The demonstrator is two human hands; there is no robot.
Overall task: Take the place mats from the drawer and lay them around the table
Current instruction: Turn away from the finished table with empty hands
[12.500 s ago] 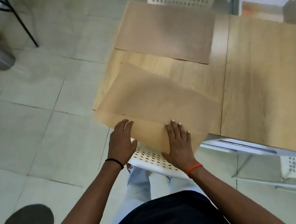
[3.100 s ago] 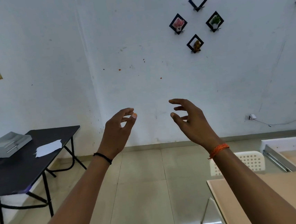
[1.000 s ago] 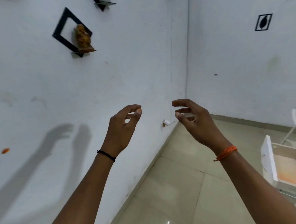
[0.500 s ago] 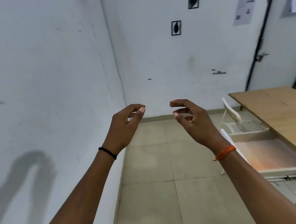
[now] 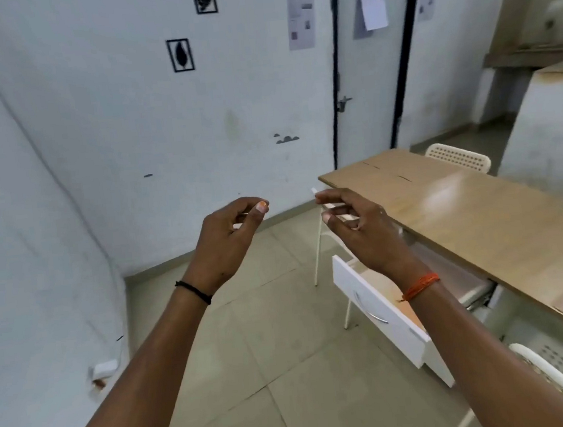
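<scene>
While the drawer (image 5: 382,310) gapes: left hand (image 5: 222,243), right hand (image 5: 364,231) loosely curled; both empty.

Both forearms are bare with no sleeve in view, the left hand (image 5: 222,243) having a thin black band (image 5: 194,291) at its wrist and the right hand (image 5: 366,231) a frayed orange thread (image 5: 419,286) tied round its wrist.

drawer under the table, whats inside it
The drawer stands pulled out below the table. Only a bare strip of its orange-lit floor shows. The right forearm and the white front panel cover the rest, so any mats there are hidden.
</scene>
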